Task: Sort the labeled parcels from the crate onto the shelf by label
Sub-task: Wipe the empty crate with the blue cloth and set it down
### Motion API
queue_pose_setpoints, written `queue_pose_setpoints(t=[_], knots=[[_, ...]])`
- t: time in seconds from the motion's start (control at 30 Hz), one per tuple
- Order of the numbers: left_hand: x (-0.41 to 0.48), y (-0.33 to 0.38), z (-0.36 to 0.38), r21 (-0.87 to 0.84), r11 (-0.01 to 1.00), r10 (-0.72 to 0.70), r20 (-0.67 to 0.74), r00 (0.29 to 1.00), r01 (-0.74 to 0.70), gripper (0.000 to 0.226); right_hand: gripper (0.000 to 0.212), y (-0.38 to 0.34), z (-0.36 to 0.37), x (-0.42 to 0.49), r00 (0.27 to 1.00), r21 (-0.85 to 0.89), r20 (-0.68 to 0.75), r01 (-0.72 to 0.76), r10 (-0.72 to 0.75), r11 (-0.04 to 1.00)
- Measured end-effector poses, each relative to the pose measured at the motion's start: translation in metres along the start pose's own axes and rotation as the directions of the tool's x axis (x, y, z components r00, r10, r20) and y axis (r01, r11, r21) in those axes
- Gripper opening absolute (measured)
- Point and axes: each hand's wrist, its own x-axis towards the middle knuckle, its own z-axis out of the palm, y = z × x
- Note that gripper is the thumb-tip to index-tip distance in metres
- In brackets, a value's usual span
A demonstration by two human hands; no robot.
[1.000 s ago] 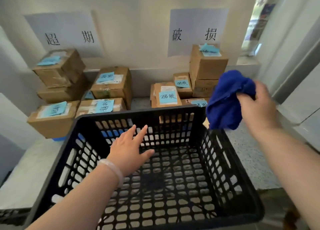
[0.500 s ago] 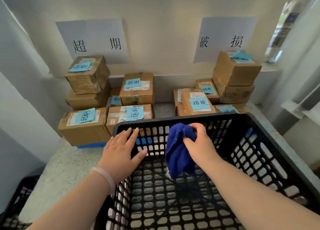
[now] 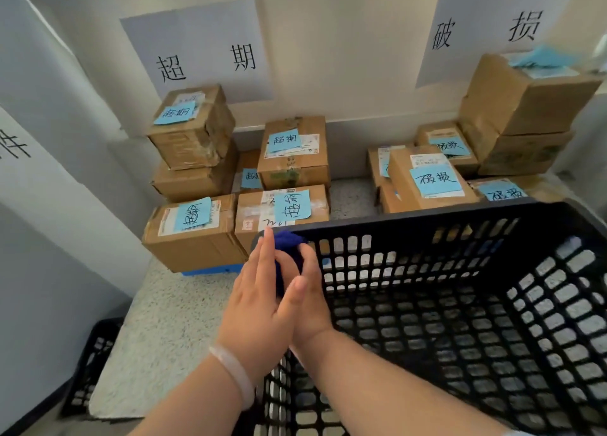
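- The left hand (image 3: 259, 304) is at the near-left corner of the black crate (image 3: 427, 213). Its fingers are straight, held together and laid flat against a blue cloth (image 3: 289, 248).
- The right hand (image 3: 313, 291) lies just beside it on the crate side, with its fingers curled round the blue cloth. Much of this hand is hidden by the left one.
- The blue cloth is bunched between the 2 hands and touches the crate's rim at that corner.
- The crate rests on the speckled shelf (image 3: 170, 320), with its lattice walls and floor open to view.
- Beyond the crate, the parcels stand on the shelf against the wall in 2 groups, with a bare strip of shelf between them.
- The left group (image 3: 193, 235) is 6 cardboard parcels under a wall sign (image 3: 197, 51) reading 超期. 2 are stacked at the back left and 2 sit side by side in front, just beside the crate's far rim.
- The parcel tops that show each carry a blue note (image 3: 290, 207) with handwriting.
- The right group (image 3: 430, 179) sits under a second sign (image 3: 486, 31) reading 破损. 2 larger parcels are stacked at the far right. The front notes read 破损, and the crate's rim hides how many parcels there are.
- A white bangle (image 3: 233, 373) circles the left wrist.
- A second black crate (image 3: 95, 363) shows at the lower left, below the shelf's edge and partly out of view.
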Motion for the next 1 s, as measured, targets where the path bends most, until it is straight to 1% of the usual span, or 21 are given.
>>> queue_pose_setpoints(t=[0.03,0.07,0.1,0.17,0.23,0.3,0.37,0.43,0.5,0.57,0.67,0.7,0.73,0.77,0.8,0.83,0.87,0.9,0.93,0.97,1.0], knots=[[-0.001,0.004,0.001,-0.079,0.997,-0.026,0.002,1.0,0.026,0.074,0.072,0.007,0.011,0.0,0.998,-0.142,0.028,0.055,-0.051,0.988],[-0.001,0.006,0.002,-0.12,0.992,-0.04,0.017,0.999,0.041,0.07,0.078,0.014,0.017,0.0,0.996,-0.201,0.062,0.07,-0.059,0.977],[0.0,0.001,0.003,-0.097,0.995,-0.002,0.004,1.0,0.002,0.073,0.079,0.022,0.021,0.0,0.997,-0.21,0.069,0.048,-0.034,0.977],[0.001,-0.013,0.004,0.046,0.996,0.071,0.009,0.997,-0.071,0.085,0.076,0.033,0.02,0.004,1.0,-0.162,-0.008,-0.002,0.001,0.987],[0.003,-0.025,0.004,0.089,0.995,0.047,0.041,0.998,-0.051,0.086,0.071,0.039,0.012,0.01,0.988,-0.13,-0.144,0.034,-0.052,0.991],[0.002,-0.021,0.005,0.099,0.994,0.039,0.046,0.998,-0.043,0.085,0.068,0.043,0.0,0.017,0.977,-0.155,-0.187,0.072,-0.101,0.985],[0.001,-0.02,0.006,0.123,0.992,0.033,0.063,0.997,-0.041,0.084,0.062,0.046,-0.017,0.02,0.968,-0.215,-0.174,0.141,-0.18,0.966],[0.002,-0.02,0.006,0.131,0.991,0.024,0.058,0.998,-0.031,0.083,0.052,0.051,-0.033,0.018,0.968,-0.24,-0.123,0.183,-0.217,0.953],[0.002,-0.021,0.006,0.118,0.993,0.015,0.064,0.998,-0.022,0.083,0.049,0.063,-0.05,0.014,0.966,-0.26,-0.091,0.212,-0.243,0.942],[0.002,-0.021,0.005,0.099,0.995,0.015,0.072,0.997,-0.022,0.085,0.045,0.08,-0.067,0.006,0.967,-0.276,-0.11,0.193,-0.23,0.942],[0.002,-0.02,0.004,0.084,0.996,0.008,0.081,0.997,-0.015,0.081,0.033,0.109,-0.102,-0.009,0.979,-0.292,-0.134,0.11,-0.154,0.95],[0.002,-0.02,0.004,0.084,0.996,0.011,0.086,0.996,-0.019,0.08,0.029,0.117,-0.115,-0.014,0.986,-0.303,-0.138,0.051,-0.097,0.952],[0.002,-0.019,0.004,0.083,0.996,0.016,0.092,0.996,-0.024,0.08,0.026,0.13,-0.127,-0.02,0.988,-0.317,-0.155,-0.051,0.001,0.947],[0.002,-0.018,0.003,0.083,0.996,0.019,0.098,0.995,-0.027,0.081,0.022,0.144,-0.138,-0.026,0.967,-0.281,-0.229,-0.178,0.114,0.943],[0.003,-0.017,0.002,0.083,0.996,0.016,0.106,0.994,-0.025,0.082,0.017,0.158,-0.149,-0.034,0.913,-0.198,-0.323,-0.322,0.248,0.926],[0.003,-0.017,0.002,0.084,0.996,0.012,0.113,0.994,-0.021,0.083,0.016,0.171,-0.159,-0.04,0.834,-0.107,-0.394,-0.459,0.386,0.882],[0.004,-0.016,0.001,0.083,0.996,0.006,0.121,0.993,-0.016,0.084,0.024,0.185,-0.166,-0.045,0.757,-0.068,-0.455,-0.555,0.469,0.829],[0.003,-0.016,0.001,0.082,0.997,0.003,0.125,0.992,-0.014,0.085,0.033,0.196,-0.172,-0.051,0.667,0.011,-0.501,-0.632,0.551,0.775],[0.003,-0.016,0.0,0.08,0.997,0.003,0.128,0.992,-0.013,0.086,0.039,0.207,-0.177,-0.055,0.58,0.101,-0.521,-0.687,0.627,0.719],[0.003,-0.016,0.0,0.08,0.997,0.002,0.132,0.991,-0.013,0.087,0.042,0.213,-0.181,-0.055,0.467,0.235,-0.521,-0.726,0.714,0.646],[0.003,-0.016,0.0,0.083,0.996,0.0,0.134,0.991,-0.011,0.087,0.045,0.217,-0.18,-0.052,0.368,0.37,-0.482,-0.737,0.795,0.566]])
